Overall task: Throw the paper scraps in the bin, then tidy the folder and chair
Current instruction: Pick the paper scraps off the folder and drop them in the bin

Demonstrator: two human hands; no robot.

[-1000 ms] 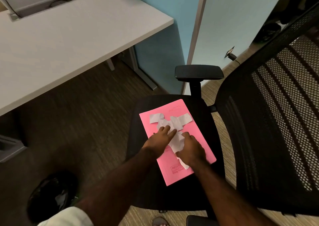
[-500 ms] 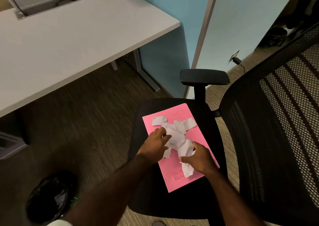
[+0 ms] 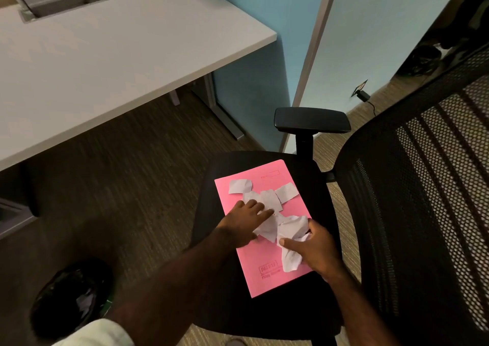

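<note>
Fingers, right hand: the right hand had curled its fingers around a crumpled bunch of paper scraps, thumb side towards the folder's middle, the bunch clamped in the fist.
Fingers, left hand: the left hand lay palm down with fingers spread flat and slightly apart, pressing on the flat scraps rather than gripping them.
Loose scraps: two flat scraps and lay untouched just beyond the left fingertips, near the far end of the folder, one towards its left edge and one towards its right edge.
Key relation: those scraps lay straight ahead of the left fingertips, along the folder's length; the left hand was the nearer one, so it looked best placed to sweep them back towards the bunch.
Folder: a pink filing folder lay flat on the seat, long axis running from the near edge of the seat towards the armrest, its printed label at the near end.
Chair: a black office chair with mesh back on the right carried the folder in the middle of its seat.
Bin: a dark bin with a glossy liner stood on the carpet at lower left, well apart from the chair, on the left arm's side.
Arms: both forearms reached forward and down from the lower edge of view, converging over the folder.
Stage: gathering seemed unfinished; nothing had yet gone to the bin.
</note>
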